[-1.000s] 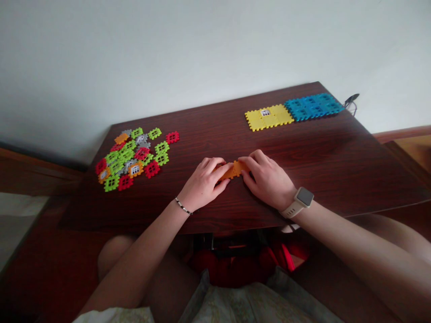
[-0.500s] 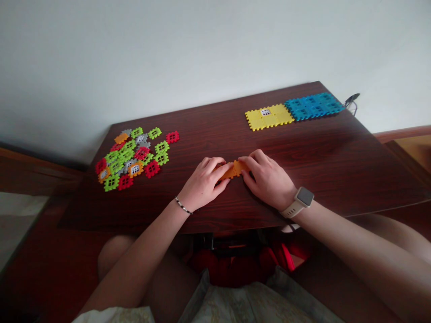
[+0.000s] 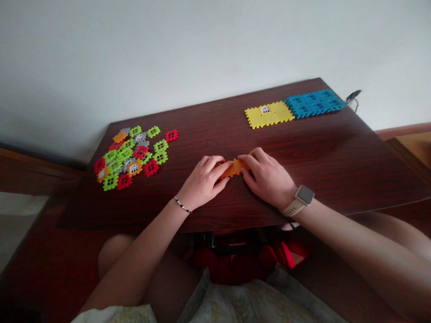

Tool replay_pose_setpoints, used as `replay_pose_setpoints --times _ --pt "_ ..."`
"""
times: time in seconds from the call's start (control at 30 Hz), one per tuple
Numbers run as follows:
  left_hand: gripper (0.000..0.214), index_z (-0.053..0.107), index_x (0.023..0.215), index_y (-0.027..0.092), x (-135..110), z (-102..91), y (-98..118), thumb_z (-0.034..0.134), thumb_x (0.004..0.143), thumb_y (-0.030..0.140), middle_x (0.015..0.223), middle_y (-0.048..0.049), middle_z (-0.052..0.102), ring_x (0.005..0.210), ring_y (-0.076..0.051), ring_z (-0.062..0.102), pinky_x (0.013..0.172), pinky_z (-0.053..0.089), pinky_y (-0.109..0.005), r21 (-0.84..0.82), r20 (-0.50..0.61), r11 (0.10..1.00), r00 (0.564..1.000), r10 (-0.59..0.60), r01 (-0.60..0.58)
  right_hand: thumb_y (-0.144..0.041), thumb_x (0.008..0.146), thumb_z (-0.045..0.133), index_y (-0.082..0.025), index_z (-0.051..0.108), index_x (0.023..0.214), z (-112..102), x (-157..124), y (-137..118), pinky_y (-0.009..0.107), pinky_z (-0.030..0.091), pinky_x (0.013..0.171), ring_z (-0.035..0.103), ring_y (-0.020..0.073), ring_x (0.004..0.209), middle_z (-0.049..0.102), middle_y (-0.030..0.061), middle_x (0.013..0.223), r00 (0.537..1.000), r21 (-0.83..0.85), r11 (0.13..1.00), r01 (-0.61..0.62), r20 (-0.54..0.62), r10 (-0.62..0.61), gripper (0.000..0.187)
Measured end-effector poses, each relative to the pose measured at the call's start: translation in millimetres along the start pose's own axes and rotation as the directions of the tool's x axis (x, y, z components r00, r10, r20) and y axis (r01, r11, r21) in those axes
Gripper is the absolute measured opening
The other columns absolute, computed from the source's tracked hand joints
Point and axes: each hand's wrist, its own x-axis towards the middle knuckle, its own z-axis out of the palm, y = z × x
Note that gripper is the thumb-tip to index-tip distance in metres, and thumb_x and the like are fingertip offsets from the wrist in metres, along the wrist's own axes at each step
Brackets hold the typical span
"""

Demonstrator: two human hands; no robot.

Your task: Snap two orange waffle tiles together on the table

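Note:
Near the middle of the table, two orange interlocking tiles meet edge to edge between my hands. My left hand [image 3: 204, 180] grips the left orange tile [image 3: 227, 171], thumb and fingers closed around it. The right orange tile [image 3: 237, 167] is pinched by my right hand [image 3: 268, 176], whose fingers cover much of it. Notched edges of the two tiles touch at a seam; whether they are fully locked, I cannot tell.
Loose green, red, grey and orange tiles [image 3: 126, 154] lie heaped at the left. A joined yellow panel [image 3: 269, 117] and a joined blue panel [image 3: 314, 104] touch at the back right of the dark wooden table [image 3: 208, 125]. A wall stands behind.
My hands and the orange tiles hold almost the same pose. The view has shifted slightly; nothing else has visibly moved.

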Motion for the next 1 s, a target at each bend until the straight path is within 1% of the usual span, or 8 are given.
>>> replay_pose_setpoints --times 0.27,0.5,0.67,0.87,1.0 --pt "0.042 0.059 0.148 0.023 -0.2 0.2 0.6 0.06 0.106 0.024 0.133 -0.0116 0.061 0.12 -0.029 0.059 0.11 0.055 -0.051 -0.013 -0.005 1.0 1.0 -0.005 0.004 -0.027 0.108 0.048 -0.018 0.064 0.129 -0.4 -0.2 0.1 0.041 0.053 0.09 0.063 0.0284 0.102 0.061 0.014 0.115 1.0 0.001 1.0 -0.006 0.012 0.006 0.029" --pt "0.041 0.059 0.147 0.02 0.2 0.7 -0.1 0.06 0.106 0.024 0.134 -0.0122 0.061 0.12 -0.029 0.057 0.11 0.054 -0.05 -0.009 -0.004 1.0 1.0 0.001 -0.001 -0.027 0.107 0.048 -0.016 0.064 0.13 -0.3 0.0 -0.2 0.042 0.053 0.091 0.063 0.0287 0.103 0.061 0.0143 0.116 1.0 -0.011 1.0 -0.008 0.018 0.008 0.03" --pt "0.042 0.059 0.148 0.023 -0.6 1.0 -0.5 0.06 0.106 0.024 0.134 -0.0118 0.061 0.121 -0.03 0.058 0.11 0.054 -0.052 -0.004 -0.001 1.0 1.0 -0.003 0.003 -0.027 0.107 0.048 -0.018 0.064 0.13 -0.3 0.1 0.1 0.041 0.053 0.09 0.063 0.0279 0.101 0.061 0.0139 0.116 1.0 -0.007 1.0 -0.005 0.016 0.005 0.029" --pt "0.042 0.059 0.148 0.023 -0.8 0.5 -0.2 0.06 0.106 0.024 0.134 -0.012 0.061 0.121 -0.03 0.058 0.11 0.054 -0.052 -0.006 -0.002 1.0 1.0 -0.003 0.003 -0.027 0.106 0.049 -0.019 0.064 0.129 -0.4 -0.3 -0.1 0.041 0.052 0.09 0.063 0.0283 0.102 0.061 0.0136 0.115 1.0 0.0 1.0 -0.006 0.008 0.006 0.028" --pt "0.04 0.06 0.146 0.021 -0.5 0.5 -0.3 0.06 0.106 0.024 0.135 -0.0125 0.061 0.121 -0.03 0.058 0.11 0.054 -0.051 0.004 0.001 1.0 1.0 0.0 0.0 -0.026 0.106 0.05 -0.017 0.064 0.129 -1.1 0.0 -1.4 0.042 0.053 0.091 0.063 0.0289 0.102 0.061 0.0146 0.116 1.0 -0.012 1.0 -0.012 0.017 0.013 0.028"
